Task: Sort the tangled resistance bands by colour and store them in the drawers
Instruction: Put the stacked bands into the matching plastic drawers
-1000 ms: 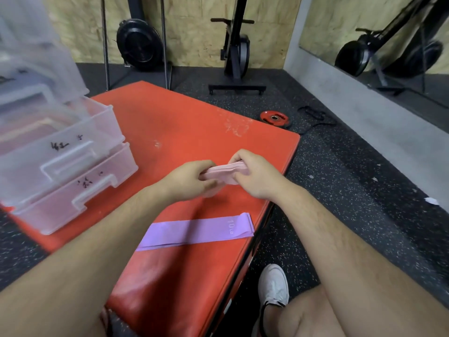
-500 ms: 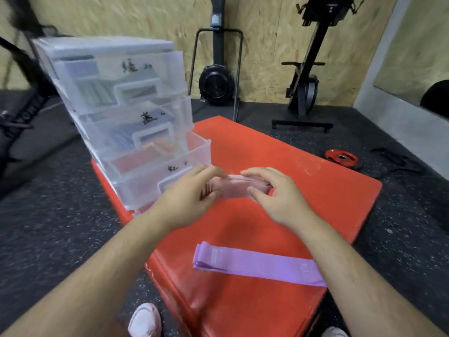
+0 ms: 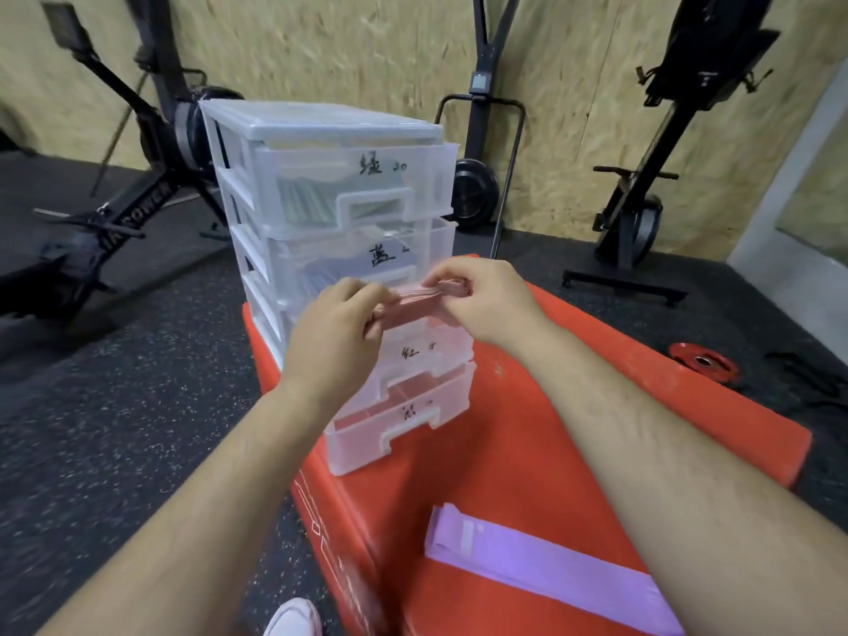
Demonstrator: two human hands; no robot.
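While both hands pinch it, the folded pink band (image 3: 415, 301) hangs before the drawer unit (image 3: 348, 250): left hand (image 3: 337, 335) at one end, right hand (image 3: 486, 300) at the other. A purple band (image 3: 541, 566) lies flat on the red mat (image 3: 527, 452).

so the pink band (image 3: 415, 301) is folded into a bundle, held up right in front of the clear drawer unit (image 3: 321, 126), whose bottom drawer (image 3: 362, 445) is pulled partway out. The purple band (image 3: 541, 571) lies flat on the red mat (image 3: 527, 452).

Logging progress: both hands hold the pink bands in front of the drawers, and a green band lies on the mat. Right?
No. The head view shows the band on the mat is purple, not green. The left hand and right hand do hold the pink bands in front of the drawers.
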